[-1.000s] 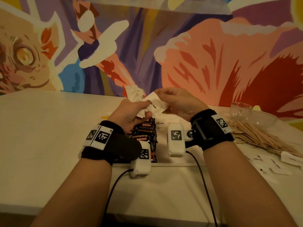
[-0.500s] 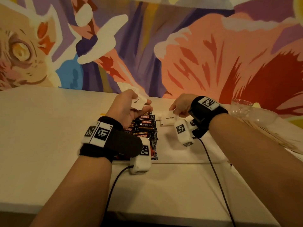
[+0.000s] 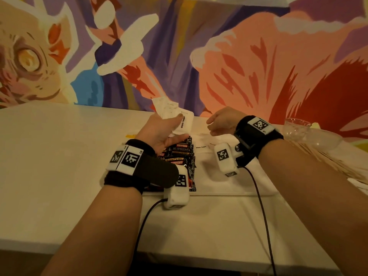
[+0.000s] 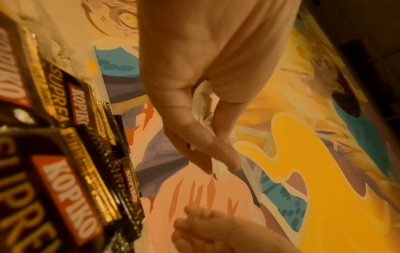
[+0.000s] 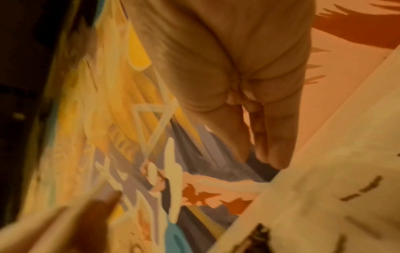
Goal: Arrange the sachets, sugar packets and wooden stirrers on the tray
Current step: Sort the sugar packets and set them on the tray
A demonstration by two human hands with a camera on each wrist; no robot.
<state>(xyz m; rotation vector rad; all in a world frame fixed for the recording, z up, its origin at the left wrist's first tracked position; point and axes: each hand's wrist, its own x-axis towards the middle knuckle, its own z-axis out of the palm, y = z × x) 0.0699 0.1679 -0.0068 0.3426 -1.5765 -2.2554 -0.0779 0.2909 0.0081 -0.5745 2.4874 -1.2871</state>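
Observation:
My left hand (image 3: 165,132) holds a fan of white sugar packets (image 3: 175,118) between thumb and fingers, above the far end of the tray; the left wrist view shows the packets (image 4: 203,102) pinched in the fingers. My right hand (image 3: 219,124) hovers just right of them, loosely curled and holding nothing. Black Kopiko sachets (image 3: 179,154) lie overlapped in a row on the left part of the white tray (image 3: 229,186). A sugar packet (image 3: 201,147) lies flat on the tray beside the sachets, under my right hand. Wooden stirrers (image 3: 318,156) lie heaped to the right.
Two clear glass bowls (image 3: 296,126) (image 3: 322,138) stand at the back right by the painted wall. More white packets (image 3: 358,184) lie on the table at the right edge. Sensor cables run from both wrists over the table's near edge.
My right hand set a sugar packet down on the tray, then rose back toward the left hand with nothing in it. The left hand lifted its fan of packets slightly.

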